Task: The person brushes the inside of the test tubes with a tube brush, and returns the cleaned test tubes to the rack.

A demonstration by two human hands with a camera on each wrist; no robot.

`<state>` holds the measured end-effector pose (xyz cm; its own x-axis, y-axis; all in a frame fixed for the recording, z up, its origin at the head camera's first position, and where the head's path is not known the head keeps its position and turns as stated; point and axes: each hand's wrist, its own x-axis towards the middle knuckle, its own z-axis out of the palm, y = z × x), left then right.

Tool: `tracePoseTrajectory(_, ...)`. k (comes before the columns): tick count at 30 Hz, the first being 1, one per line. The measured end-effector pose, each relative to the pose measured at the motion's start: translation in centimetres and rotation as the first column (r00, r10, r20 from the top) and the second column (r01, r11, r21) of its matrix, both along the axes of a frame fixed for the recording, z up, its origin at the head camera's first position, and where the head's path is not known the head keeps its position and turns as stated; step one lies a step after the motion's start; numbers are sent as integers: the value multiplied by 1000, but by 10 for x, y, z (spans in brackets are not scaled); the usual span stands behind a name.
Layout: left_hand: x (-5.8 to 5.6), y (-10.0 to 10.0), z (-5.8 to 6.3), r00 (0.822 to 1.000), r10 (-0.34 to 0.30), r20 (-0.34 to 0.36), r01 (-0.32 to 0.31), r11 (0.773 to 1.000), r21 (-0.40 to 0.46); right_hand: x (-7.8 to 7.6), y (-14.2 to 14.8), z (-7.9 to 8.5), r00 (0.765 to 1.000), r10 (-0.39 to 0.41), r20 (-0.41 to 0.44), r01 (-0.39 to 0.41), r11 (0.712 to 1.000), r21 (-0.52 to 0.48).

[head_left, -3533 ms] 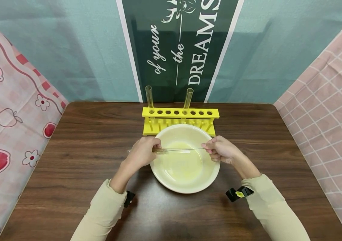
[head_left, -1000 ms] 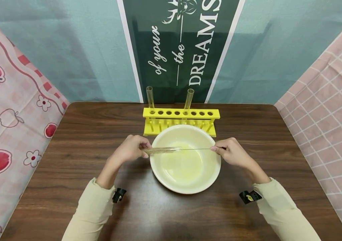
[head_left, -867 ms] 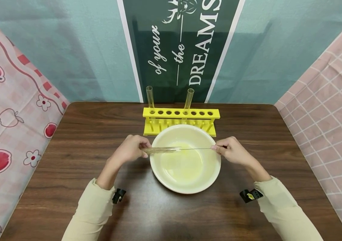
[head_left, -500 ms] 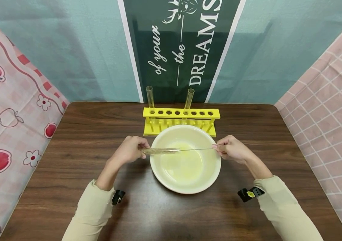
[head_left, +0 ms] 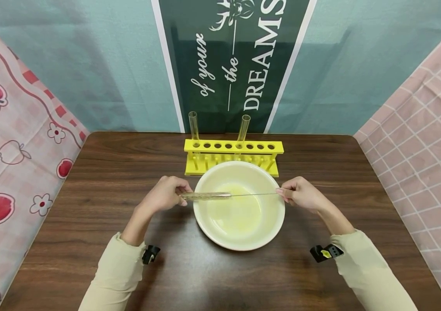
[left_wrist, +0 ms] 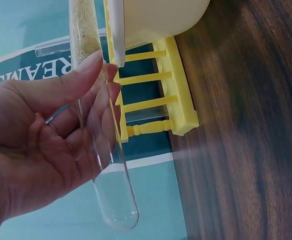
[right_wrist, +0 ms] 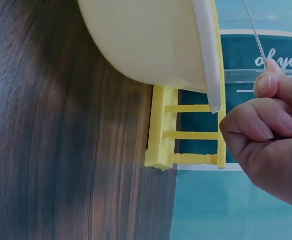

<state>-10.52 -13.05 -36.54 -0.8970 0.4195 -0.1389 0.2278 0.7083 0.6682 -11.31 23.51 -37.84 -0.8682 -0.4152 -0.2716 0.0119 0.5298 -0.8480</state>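
My left hand [head_left: 166, 193] holds a clear glass test tube [left_wrist: 117, 200] between thumb and fingers, its rounded end sticking out past the palm in the left wrist view. Inside the tube sit the pale bristles of a test tube brush [left_wrist: 85, 30]. The brush's twisted wire handle [right_wrist: 255, 37] comes out of the tube's mouth to the right. Thumb and forefinger of my right hand [head_left: 302, 194] pinch the wire's end. Tube and brush lie nearly level above a cream basin [head_left: 239, 244], which holds shallow yellowish liquid.
Behind the basin stands a yellow test tube rack [head_left: 233, 146] with two upright glass tubes, one at its left end [head_left: 193, 127] and one near the middle [head_left: 243, 128]. All rest on a dark wooden table [head_left: 220, 280] before a cloth backdrop.
Over the 3.5 seconds my hands have moved apart, the left one going left with the tube. In the last second the tube has shifted slightly left and down, the brush staying inside.
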Motion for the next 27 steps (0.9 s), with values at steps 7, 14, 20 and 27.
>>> tracePoseTrajectory(7, -4, -5, -1, 999, -2, 47, 1, 1000, 5, 10, 0, -7, 914, 64, -401, -13, 991, 130)
tracePoseTrajectory(14, -8, -9, 0, 995, -12, 95, 9, 1000, 29, 12, 3, -20, 693, 135, -708, -73, 990, 117)
tracePoseTrajectory(20, -10, -12, 1, 993, -21, 116, 19, 1000, 21, 12, 5, -26, 538, 178, -824, -111, 984, 140)
tracePoseTrajectory(27, -12, -17, -1, 994, -27, 110, 24, 999, 26, 12, 11, -27, 445, 223, -867, -105, 975, 197)
